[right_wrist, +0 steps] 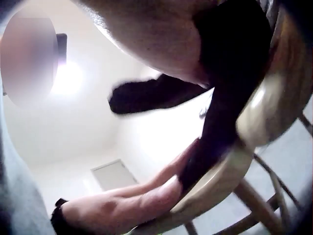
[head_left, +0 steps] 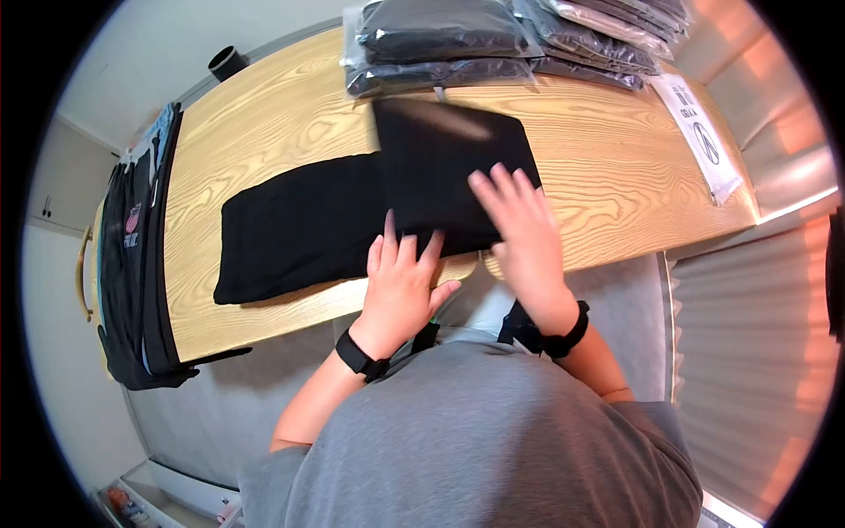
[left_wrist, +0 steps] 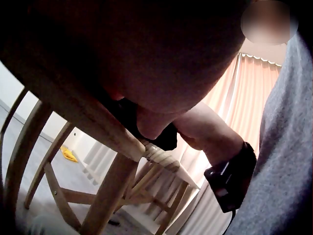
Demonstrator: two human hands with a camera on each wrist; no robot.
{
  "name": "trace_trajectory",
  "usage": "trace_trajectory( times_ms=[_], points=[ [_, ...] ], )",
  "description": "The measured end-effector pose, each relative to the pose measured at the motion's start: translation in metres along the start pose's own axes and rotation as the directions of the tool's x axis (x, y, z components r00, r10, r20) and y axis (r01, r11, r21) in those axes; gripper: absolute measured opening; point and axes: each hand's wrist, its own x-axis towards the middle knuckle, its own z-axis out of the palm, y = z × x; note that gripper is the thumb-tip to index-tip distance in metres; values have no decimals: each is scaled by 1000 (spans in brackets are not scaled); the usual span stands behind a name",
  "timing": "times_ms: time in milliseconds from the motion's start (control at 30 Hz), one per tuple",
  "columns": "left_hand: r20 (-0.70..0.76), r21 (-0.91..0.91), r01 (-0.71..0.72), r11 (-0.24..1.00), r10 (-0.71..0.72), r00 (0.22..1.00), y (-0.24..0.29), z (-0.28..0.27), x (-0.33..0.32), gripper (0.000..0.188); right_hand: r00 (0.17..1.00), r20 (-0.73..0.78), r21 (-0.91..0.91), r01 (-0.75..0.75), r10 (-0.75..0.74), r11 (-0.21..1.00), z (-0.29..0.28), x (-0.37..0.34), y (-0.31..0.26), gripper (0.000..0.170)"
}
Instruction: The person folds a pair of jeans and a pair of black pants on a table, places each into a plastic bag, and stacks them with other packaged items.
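Observation:
A black garment [head_left: 299, 224] lies across the wooden table, its right part folded up in a blurred flap [head_left: 453, 150]. My left hand [head_left: 400, 286] rests at the garment's near edge, fingers spread and fairly straight. The right hand [head_left: 528, 233] is over the right part of the cloth, fingers extended and blurred; whether it touches the cloth, I cannot tell. In the left wrist view the left hand [left_wrist: 156, 117] is dark and close, beside a bit of black cloth [left_wrist: 168, 139]. Black cloth [right_wrist: 220, 112] also hangs beside the right hand [right_wrist: 151, 39] in the right wrist view.
Plastic-wrapped dark garments [head_left: 440, 44] are stacked at the table's far side. A white printed packet [head_left: 700, 136] lies at the right. Dark clothes [head_left: 136, 255] hang over the left end of the table [head_left: 238, 132]. A black cylinder [head_left: 227, 63] stands beyond the far left edge.

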Motion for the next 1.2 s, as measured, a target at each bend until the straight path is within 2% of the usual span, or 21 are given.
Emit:
trace_trajectory(
  times_ms=[33,67,133,167,300,533,633,667,700,733,767,800,833,867,900,933,967,1000,1067,1133,1200],
  points=[
    [-38,-50,-32,998,31,999,-3,4,-1,57,997,43,-62,67,-64,996,14,-2,-5,61],
    [-24,-97,21,995,-23,999,-1,4,-2,57,995,37,-157,100,-95,983,23,-3,-10,55],
    [-134,-35,-32,999,27,991,-1,3,-2,57,999,39,-186,44,-38,981,27,-1,-15,53],
    [-136,-29,-20,999,16,991,-1,3,-2,57,998,53,-183,53,-44,982,27,-1,-14,53],
    [-119,-46,-17,999,11,993,-3,4,-4,56,990,137,-206,53,-25,977,20,0,-17,77],
    [-134,-81,-26,996,15,991,-6,7,-5,54,989,147,-247,53,-17,968,22,1,-21,76],
    [-41,-163,-21,986,14,999,-5,3,-4,58,996,87,-144,-3,16,990,26,3,-17,73],
    [-91,-118,-36,992,25,996,-5,2,-4,58,997,62,-73,-34,38,997,26,4,-13,71],
    [-142,-73,-52,996,42,989,-5,1,-3,59,998,-11,15,-59,59,998,22,7,-11,61],
    [-146,-80,-70,994,57,988,-5,1,-2,59,997,-17,0,-70,70,998,15,11,-6,61],
    [-111,-50,-43,998,37,993,-4,2,-3,64,976,8,297,-210,218,931,8,15,-1,55],
    [-77,-19,-20,1000,19,997,-4,2,-3,68,935,69,561,-325,349,761,0,19,6,50],
    [-76,-35,-19,999,16,997,-2,-1,-1,71,917,-6,616,-310,398,724,-8,22,13,39],
    [-48,-50,-14,999,11,999,-2,-2,-1,71,861,19,662,-392,509,639,-12,25,25,33],
    [-38,-50,-12,999,10,999,-2,-2,-1,72,794,69,860,-353,604,367,-14,27,36,34],
    [-28,-49,-11,999,10,1000,-2,-2,0,72,730,143,967,-247,668,64,-14,27,48,36],
    [-17,-39,-7,999,7,1000,-1,-2,0,73,749,170,984,-160,640,-74,-13,24,66,43],
    [-13,-38,-5,999,4,1000,0,-3,0,73,711,240,971,-175,662,-164,-19,20,80,46],
    [-12,-36,-9,999,9,1000,0,-3,1,73,664,457,822,-59,593,-567,-7,7,120,40],
    [-5,-48,6,999,-6,1000,2,-2,2,72,462,639,733,-120,616,-670,-1,-3,141,44],
    [6,-34,20,999,-20,1000,4,-3,3,72,441,641,716,-47,629,-696,-3,-16,151,45]
  ],
)
